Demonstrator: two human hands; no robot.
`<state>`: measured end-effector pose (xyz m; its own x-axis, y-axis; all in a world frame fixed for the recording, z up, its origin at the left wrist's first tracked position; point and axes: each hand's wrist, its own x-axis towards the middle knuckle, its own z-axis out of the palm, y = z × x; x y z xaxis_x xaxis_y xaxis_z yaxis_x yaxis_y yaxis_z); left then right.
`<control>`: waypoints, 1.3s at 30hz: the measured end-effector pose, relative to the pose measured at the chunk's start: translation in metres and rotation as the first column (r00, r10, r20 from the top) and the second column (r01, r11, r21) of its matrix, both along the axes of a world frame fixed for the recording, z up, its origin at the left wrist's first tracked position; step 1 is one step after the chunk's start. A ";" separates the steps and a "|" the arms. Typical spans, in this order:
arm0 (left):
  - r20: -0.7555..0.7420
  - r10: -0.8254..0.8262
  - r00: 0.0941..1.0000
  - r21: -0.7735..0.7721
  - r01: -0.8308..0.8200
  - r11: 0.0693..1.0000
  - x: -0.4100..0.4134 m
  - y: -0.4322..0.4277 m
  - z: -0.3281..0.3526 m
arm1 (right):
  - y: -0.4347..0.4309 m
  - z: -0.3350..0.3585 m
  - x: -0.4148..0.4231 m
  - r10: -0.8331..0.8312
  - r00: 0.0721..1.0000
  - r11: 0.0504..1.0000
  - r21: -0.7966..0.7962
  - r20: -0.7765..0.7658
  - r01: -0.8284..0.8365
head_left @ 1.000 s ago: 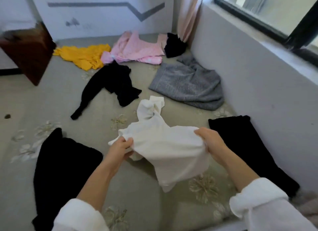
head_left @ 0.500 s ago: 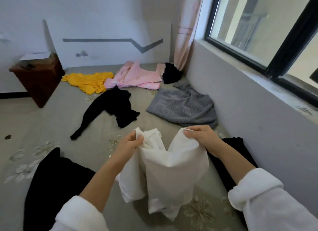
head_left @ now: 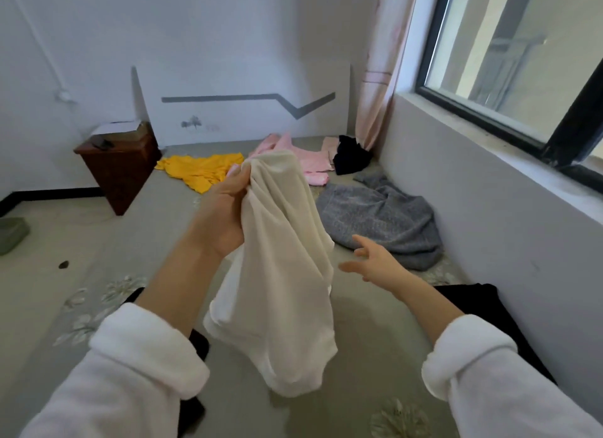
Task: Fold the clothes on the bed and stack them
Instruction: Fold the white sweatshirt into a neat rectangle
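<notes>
Head view: our left hand [head_left: 225, 215] grips white garment [head_left: 284, 274] by bunched top, frame centre; right hand [head_left: 375, 261] beside, fingers spread, empty. We judge it light, limp; take hanging hem.

White top [head_left: 284, 274] hangs bunched from left hand [head_left: 225, 209] above bed [head_left: 130, 241]; yellow piece [head_left: 202, 171], pink piece [head_left: 310, 163], small black piece [head_left: 350, 155], grey knit [head_left: 381, 219] crumpled at far end, black garment [head_left: 473, 303] near right.

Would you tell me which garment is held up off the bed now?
The soft cream-white garment, gripped by the left hand; all the others lie on the bed.
</notes>
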<state>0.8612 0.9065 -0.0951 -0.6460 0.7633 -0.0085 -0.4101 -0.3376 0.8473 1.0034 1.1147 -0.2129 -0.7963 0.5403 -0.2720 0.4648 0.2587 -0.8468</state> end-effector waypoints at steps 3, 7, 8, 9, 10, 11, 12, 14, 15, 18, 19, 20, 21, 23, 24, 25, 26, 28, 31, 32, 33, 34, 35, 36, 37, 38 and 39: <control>-0.042 -0.001 0.999 -0.052 -0.001 0.999 0.001 0.004 0.016 | -0.013 -0.006 -0.012 0.067 0.998 0.995 0.075 -0.018 -0.066; -0.093 0.033 0.995 -0.010 -0.034 0.999 -0.004 0.002 0.030 | -0.020 -0.010 -0.024 0.119 0.992 0.972 0.197 0.037 -0.124; -0.106 0.044 0.993 0.009 -0.043 0.999 -0.006 -0.002 0.032 | -0.021 -0.006 -0.023 0.128 0.991 0.975 0.181 0.039 -0.133; -0.113 0.075 0.991 0.016 -0.074 0.997 -0.011 -0.007 0.032 | -0.021 0.000 -0.022 0.132 0.991 0.982 0.137 0.014 -0.132; -0.118 0.109 0.987 0.029 -0.106 0.994 -0.016 -0.012 0.033 | -0.021 0.008 -0.020 0.116 0.993 0.990 0.085 -0.027 -0.114; -0.121 0.143 0.982 0.035 -0.140 0.990 -0.023 -0.019 0.032 | -0.019 0.017 -0.019 0.079 0.994 0.996 0.043 -0.073 -0.076; -0.115 0.169 0.979 0.026 -0.167 0.986 -0.031 -0.025 0.030 | -0.016 0.026 -0.018 0.040 0.993 0.999 0.031 -0.111 -0.037; -0.093 0.230 0.969 -0.009 -0.232 0.973 -0.043 -0.039 0.027 | -0.007 0.044 -0.017 -0.013 0.985 0.996 0.082 -0.172 0.028; -0.080 0.263 0.962 -0.027 -0.265 0.964 -0.047 -0.044 0.023 | -0.002 0.053 -0.018 -0.040 0.977 0.994 0.093 -0.210 0.061; -0.063 0.295 0.953 -0.056 -0.299 0.953 -0.050 -0.051 0.012 | 0.008 0.085 -0.020 -0.145 0.922 0.988 0.001 -0.360 0.156; -0.079 0.289 0.954 -0.071 -0.294 0.953 -0.050 -0.050 0.007 | 0.010 0.096 -0.020 -0.175 0.897 0.985 -0.060 -0.405 0.164; -0.093 0.283 0.955 -0.083 -0.290 0.953 -0.048 -0.048 0.002 | 0.012 0.105 -0.020 -0.192 0.877 0.981 -0.104 -0.441 0.163; -0.091 0.277 0.957 -0.092 -0.285 0.954 -0.045 -0.045 -0.001 | 0.012 0.114 -0.020 -0.192 0.865 0.981 -0.118 -0.464 0.155; -0.065 0.244 0.967 -0.091 -0.250 0.964 -0.039 -0.040 -0.005 | 0.013 0.122 -0.018 -0.163 0.865 0.987 -0.073 -0.475 0.146; -0.055 0.221 0.974 -0.088 -0.225 0.970 -0.038 -0.039 -0.008 | 0.013 0.124 -0.018 -0.148 0.867 0.988 -0.042 -0.475 0.146; -0.042 0.206 0.978 -0.089 -0.209 0.974 -0.038 -0.037 -0.010 | 0.013 0.124 -0.016 -0.137 0.867 0.989 -0.017 -0.478 0.147; -0.026 0.198 0.980 -0.103 -0.200 0.974 -0.038 -0.037 -0.012 | 0.014 0.123 -0.016 -0.130 0.861 0.989 0.003 -0.491 0.151; -0.010 0.176 0.984 -0.134 -0.175 0.975 -0.040 -0.039 -0.018 | 0.018 0.122 -0.012 -0.127 0.844 0.986 0.029 -0.521 0.165; -0.020 0.140 0.990 -0.151 -0.141 0.978 -0.031 -0.046 -0.031 | 0.023 0.116 0.002 -0.056 0.843 0.995 0.037 -0.535 0.089; -0.049 0.126 0.991 -0.201 -0.134 0.970 -0.026 -0.050 -0.042 | 0.024 0.111 0.008 0.001 0.856 0.999 0.033 -0.518 0.019; -0.121 0.112 0.986 -0.308 -0.144 0.941 -0.019 -0.055 -0.056 | 0.022 0.104 0.015 0.069 0.874 0.998 0.042 -0.481 -0.056; -0.285 0.018 0.958 -0.491 -0.162 0.856 -0.016 -0.061 -0.076 | 0.021 0.094 0.020 0.151 0.894 0.989 0.072 -0.422 -0.133; -0.405 -0.217 0.888 -0.702 -0.149 0.696 -0.016 -0.066 -0.100 | 0.015 0.084 0.024 0.229 0.913 0.973 0.102 -0.339 -0.206; -0.348 -0.503 0.791 -0.880 -0.091 0.467 -0.011 -0.071 -0.123 | 0.008 0.073 0.027 0.303 0.923 0.951 0.134 -0.239 -0.278; -0.156 -0.707 0.690 -0.978 -0.006 0.211 -0.005 -0.074 -0.142 | 0.000 0.061 0.028 0.377 0.916 0.921 0.160 -0.140 -0.355; 0.053 -0.792 0.608 -0.995 0.097 0.008 0.003 -0.074 -0.160 | -0.010 0.049 0.028 0.453 0.890 0.880 0.179 -0.043 -0.439; 0.178 -0.807 0.562 -0.978 0.189 -0.084 0.012 -0.072 -0.175 | -0.020 0.038 0.028 0.519 0.853 0.835 0.184 0.051 -0.519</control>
<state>0.8733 0.8349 -0.2700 -0.2256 0.4523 -0.8629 0.3872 0.8543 0.3466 1.0310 1.0946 -0.1753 -0.9741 0.0875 -0.2083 0.2174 0.6131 -0.7595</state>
